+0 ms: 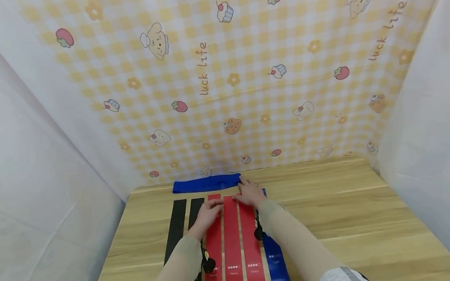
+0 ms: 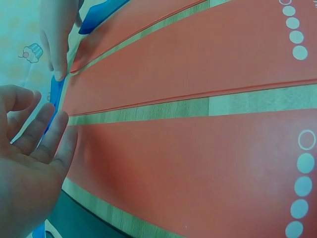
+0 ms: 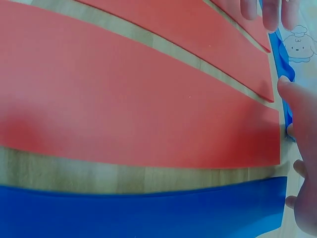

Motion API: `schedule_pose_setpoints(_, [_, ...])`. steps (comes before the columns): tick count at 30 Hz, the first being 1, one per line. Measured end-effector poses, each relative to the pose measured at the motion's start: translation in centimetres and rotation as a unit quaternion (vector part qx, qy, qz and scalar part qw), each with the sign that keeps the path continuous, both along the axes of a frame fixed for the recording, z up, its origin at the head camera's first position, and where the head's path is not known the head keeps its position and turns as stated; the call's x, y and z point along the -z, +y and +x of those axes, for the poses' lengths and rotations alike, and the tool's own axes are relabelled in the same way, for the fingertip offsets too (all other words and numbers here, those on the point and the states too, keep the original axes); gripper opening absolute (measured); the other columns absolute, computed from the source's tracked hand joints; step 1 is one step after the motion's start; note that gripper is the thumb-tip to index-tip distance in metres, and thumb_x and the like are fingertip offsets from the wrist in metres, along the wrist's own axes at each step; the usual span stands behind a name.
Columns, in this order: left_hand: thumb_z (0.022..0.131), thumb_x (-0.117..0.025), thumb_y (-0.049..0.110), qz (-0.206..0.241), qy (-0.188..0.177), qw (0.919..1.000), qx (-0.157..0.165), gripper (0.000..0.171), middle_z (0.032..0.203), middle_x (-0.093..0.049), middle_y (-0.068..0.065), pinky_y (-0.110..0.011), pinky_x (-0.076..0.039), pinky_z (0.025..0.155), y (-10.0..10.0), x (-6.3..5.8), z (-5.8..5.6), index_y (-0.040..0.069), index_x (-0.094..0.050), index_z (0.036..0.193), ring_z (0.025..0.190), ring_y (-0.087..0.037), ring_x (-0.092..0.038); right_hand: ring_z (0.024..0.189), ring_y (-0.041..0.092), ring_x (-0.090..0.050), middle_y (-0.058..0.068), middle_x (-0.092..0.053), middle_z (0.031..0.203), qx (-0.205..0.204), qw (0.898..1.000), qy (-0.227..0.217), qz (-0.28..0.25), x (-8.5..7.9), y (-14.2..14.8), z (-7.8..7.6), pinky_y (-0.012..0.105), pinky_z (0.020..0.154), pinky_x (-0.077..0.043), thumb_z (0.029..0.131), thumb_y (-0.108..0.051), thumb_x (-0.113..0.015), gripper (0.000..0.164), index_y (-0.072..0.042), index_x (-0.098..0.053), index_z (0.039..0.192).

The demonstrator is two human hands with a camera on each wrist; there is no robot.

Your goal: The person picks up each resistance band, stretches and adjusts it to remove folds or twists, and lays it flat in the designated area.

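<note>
A blue resistance band (image 1: 200,185) lies crosswise at the back of the table. My right hand (image 1: 251,194) is at its right end, index finger reaching the band and thumb spread away over the tops of the red bands. Three red resistance bands (image 1: 232,240) marked "Heavy" lie lengthwise side by side. My left hand (image 1: 207,216) is over the far end of the leftmost red band (image 2: 188,168), fingers extended and holding nothing. To the right lies another blue band (image 1: 277,265) marked "Light", partly hidden by my right forearm.
Two black bands (image 1: 176,222) lie left of the red ones, partly covered by my left forearm. The wooden table (image 1: 352,218) extends to the right. A yellow checked cloth (image 1: 253,99) hangs behind it, with white sheets (image 1: 35,180) at the sides.
</note>
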State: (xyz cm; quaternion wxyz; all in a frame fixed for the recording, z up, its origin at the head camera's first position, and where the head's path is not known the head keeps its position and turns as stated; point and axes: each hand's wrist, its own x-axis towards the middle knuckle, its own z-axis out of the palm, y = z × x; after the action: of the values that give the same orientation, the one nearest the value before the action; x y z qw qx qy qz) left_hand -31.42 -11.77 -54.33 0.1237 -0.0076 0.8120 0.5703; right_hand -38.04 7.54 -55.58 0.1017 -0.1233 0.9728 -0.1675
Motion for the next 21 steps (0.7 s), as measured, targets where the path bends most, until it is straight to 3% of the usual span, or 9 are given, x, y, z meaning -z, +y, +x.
schedule_pose_setpoints(9, [0.1, -0.052, 0.014, 0.02, -0.014, 0.9997, 0.0, 0.031, 0.126, -0.059, -0.015, -0.043, -0.05, 0.089, 0.1, 0.2, -0.5, 0.0, -0.062, 0.126, 0.108, -0.029, -0.058, 0.143, 0.033, -0.023, 0.006, -0.024, 0.158, -0.004, 1.0, -0.005, 0.011, 0.2, -0.2, -1.1, 0.058, 0.108, -0.026, 0.096, -0.053, -0.05, 0.071, -0.006, -0.039, 0.148])
schedule_pose_setpoints(14, [0.1, -0.052, 0.014, 0.023, -0.013, 0.9997, 0.001, 0.032, 0.127, -0.058, -0.015, -0.044, -0.05, 0.089, 0.3, -0.3, -0.5, 0.0, -0.061, 0.127, 0.108, -0.031, -0.059, 0.142, 0.033, -0.024, 0.008, -0.022, 0.158, -0.028, 0.998, -0.006, -0.061, -0.8, 0.2, -1.3, 0.049, 0.111, -0.026, 0.1, -0.047, -0.047, 0.068, -0.003, -0.033, 0.149])
schedule_pose_setpoints(21, [0.1, -0.051, 0.014, 0.002, 0.006, 1.0, -0.005, 0.032, 0.128, -0.058, -0.015, -0.046, -0.049, 0.089, -0.1, -0.8, -1.1, 0.0, -0.061, 0.127, 0.107, -0.032, -0.058, 0.143, 0.03, -0.023, 0.012, -0.023, 0.158, -0.093, 0.983, 0.017, -0.159, -2.6, -1.0, -0.9, 0.045, 0.113, -0.024, 0.103, -0.042, -0.044, 0.062, 0.0, -0.035, 0.147])
